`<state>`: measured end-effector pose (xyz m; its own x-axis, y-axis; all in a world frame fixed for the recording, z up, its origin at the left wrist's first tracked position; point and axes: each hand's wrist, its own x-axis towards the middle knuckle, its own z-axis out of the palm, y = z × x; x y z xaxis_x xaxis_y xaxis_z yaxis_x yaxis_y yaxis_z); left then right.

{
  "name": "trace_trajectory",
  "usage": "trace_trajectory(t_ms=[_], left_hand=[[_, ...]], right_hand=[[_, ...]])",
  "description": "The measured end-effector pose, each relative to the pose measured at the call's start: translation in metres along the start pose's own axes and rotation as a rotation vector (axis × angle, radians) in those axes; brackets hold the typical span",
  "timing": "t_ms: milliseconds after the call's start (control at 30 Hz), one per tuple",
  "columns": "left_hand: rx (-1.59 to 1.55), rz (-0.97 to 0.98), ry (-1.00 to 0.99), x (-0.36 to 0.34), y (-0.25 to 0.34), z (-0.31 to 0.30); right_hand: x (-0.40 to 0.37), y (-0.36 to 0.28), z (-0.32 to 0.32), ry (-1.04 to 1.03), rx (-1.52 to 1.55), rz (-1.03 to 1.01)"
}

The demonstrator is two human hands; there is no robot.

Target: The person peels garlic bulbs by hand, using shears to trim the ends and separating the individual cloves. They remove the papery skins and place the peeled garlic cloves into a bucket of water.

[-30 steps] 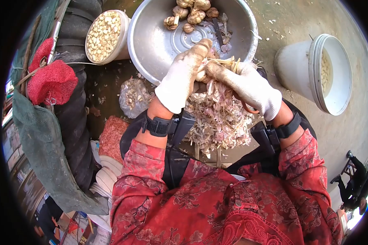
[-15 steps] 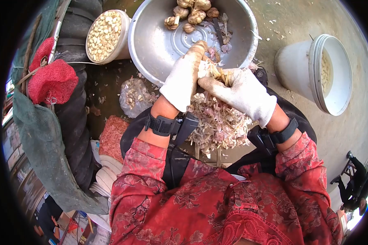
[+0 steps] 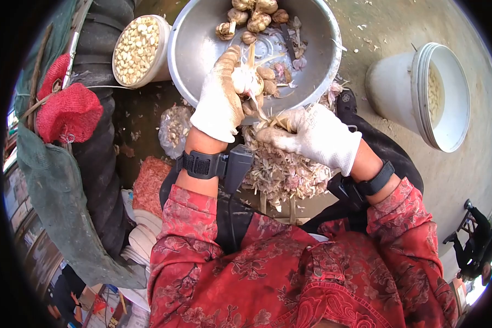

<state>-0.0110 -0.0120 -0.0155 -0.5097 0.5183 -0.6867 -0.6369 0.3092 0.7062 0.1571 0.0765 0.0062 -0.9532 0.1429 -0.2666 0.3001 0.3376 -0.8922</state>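
My left hand [image 3: 222,101], in a white glove with brown-stained fingers, grips a partly peeled garlic bulb [image 3: 247,81] over the near rim of the metal basin [image 3: 202,49]. The bulb shows whitish cloves and a dry stalk pointing up. Close by on the right, my gloved right hand [image 3: 314,134] is closed with thumb against fingers, pinching dry garlic skin [image 3: 280,121]. A heap of peeled garlic skins [image 3: 287,172] lies beneath both hands. Unpeeled garlic bulbs [image 3: 258,22] sit at the basin's far side, beside a dark narrow strip [image 3: 287,41] and loose skins.
A tub of peeled cloves [image 3: 138,52] stands left of the basin, and a white bucket [image 3: 396,90] with cloves inside stands at right. A clear plastic bag [image 3: 175,131], a red mesh bag [image 3: 150,183] and red netting [image 3: 71,112] are at left. Another person [image 3: 475,243] is far right.
My hands have moved apart, the left one to the left and turned, so the garlic bulb now shows. The right hand has drawn slightly down and away with skin in its fingers.
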Motion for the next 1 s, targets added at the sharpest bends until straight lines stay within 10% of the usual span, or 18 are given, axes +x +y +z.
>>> trace_trajectory(t_ms=[133, 433, 500, 600, 667, 800, 867, 1000], left_hand=[[-0.131, -0.064, -0.097, -0.003, 0.006, 0.002], [-0.110, 0.107, -0.167, -0.008, 0.001, 0.006], [-0.096, 0.173, -0.139, -0.014, -0.001, 0.008], [-0.010, 0.352, -0.217, -0.007, -0.010, -0.005], [-0.450, 0.068, -0.722, 0.015, -0.013, -0.021], [-0.418, 0.048, -0.627, 0.002, -0.009, -0.007], [-0.196, 0.102, -0.064, -0.025, 0.011, 0.025], [-0.151, 0.100, -0.046, -0.026, 0.009, 0.025]], right_hand=[[0.005, -0.001, -0.014, 0.060, 0.514, 0.194], [0.012, 0.006, -0.021, 0.209, 0.499, 0.228], [0.010, -0.013, -0.036, 0.047, 0.358, 0.493], [0.010, -0.001, -0.024, 0.342, 0.174, 0.151], [0.012, 0.001, -0.026, 0.303, 0.330, 0.208], [0.014, 0.011, -0.019, 0.226, 0.612, 0.214], [0.012, 0.008, -0.020, 0.174, 0.594, 0.243], [0.011, 0.012, -0.014, 0.183, 0.385, 0.145]])
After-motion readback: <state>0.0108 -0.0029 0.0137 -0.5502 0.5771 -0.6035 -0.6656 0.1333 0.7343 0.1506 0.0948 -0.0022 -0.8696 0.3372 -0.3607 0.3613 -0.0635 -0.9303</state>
